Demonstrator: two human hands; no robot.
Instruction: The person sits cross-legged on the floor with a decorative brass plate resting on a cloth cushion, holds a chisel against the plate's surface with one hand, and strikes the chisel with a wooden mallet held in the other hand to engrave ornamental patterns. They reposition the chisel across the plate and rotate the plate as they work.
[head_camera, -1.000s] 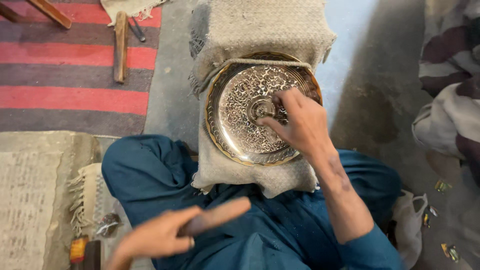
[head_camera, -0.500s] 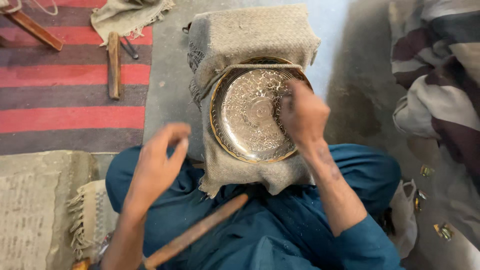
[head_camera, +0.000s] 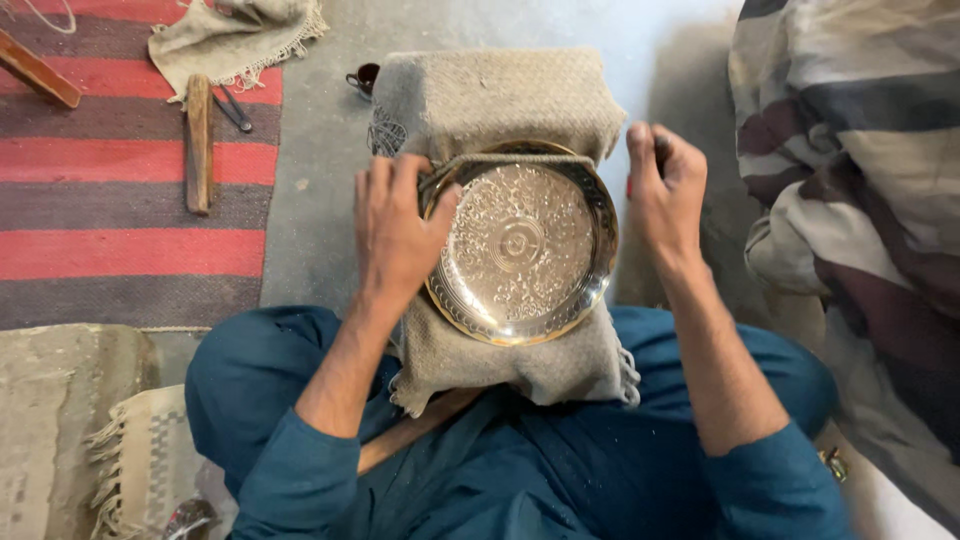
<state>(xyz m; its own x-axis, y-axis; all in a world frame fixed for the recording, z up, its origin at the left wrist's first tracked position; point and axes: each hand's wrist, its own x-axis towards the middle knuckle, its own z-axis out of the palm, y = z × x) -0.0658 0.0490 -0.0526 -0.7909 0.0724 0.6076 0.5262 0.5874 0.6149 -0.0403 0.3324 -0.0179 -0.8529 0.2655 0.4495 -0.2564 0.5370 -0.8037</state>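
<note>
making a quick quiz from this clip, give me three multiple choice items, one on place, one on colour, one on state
1. Where does the engraved metal plate rest?
A. on the cloth-covered block
B. on the striped rug
C. on the bare floor

2. What colour are the person's sleeves?
A. white
B. teal blue
C. yellow

3. What is the left hand doing?
A. hanging in the air
B. holding a cup
C. touching the plate's left rim

Answers: 1 A, the plate lies on the burlap wrapped over the block. 2 B, both sleeves are teal blue. 3 C, its fingers rest at the plate's left rim.
</note>
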